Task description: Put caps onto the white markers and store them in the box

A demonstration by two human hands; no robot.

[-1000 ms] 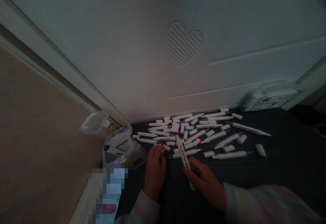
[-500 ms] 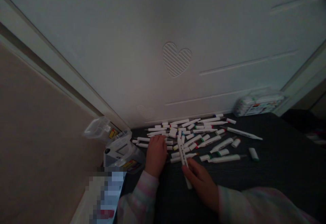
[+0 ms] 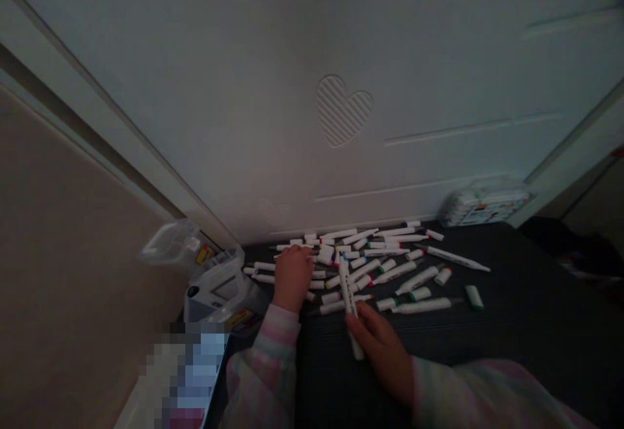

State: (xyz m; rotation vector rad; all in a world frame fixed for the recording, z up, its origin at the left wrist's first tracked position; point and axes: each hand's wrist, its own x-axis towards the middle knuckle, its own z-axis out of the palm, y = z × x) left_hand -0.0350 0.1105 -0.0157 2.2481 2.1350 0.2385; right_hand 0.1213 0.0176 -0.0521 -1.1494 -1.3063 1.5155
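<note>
The right hand holds a white twin-tip marker in a closed grip, thumb and fingers wrapped low on the barrel, with the printed side up and the far end angled over the scattered pens on the dark table. The left hand lies palm down at the left edge of that spread; its fingertips are lost among the barrels, so I cannot tell how wide its grip is or whether it has hold of anything. Pressing there could send neighbouring pens sliding, since they lie crossed and touching. The loose caps are round, and a nudge might roll one such as the green-banded cap, which sits apart on the right. Several pens show bare grey ends (their nibs are too small to make out), so a dragging cuff might pick up ink. The left sleeve passes near the open clear plastic case, and an outward elbow could knock it. In this dim light, similar cap bands would be easy to confuse.
</note>
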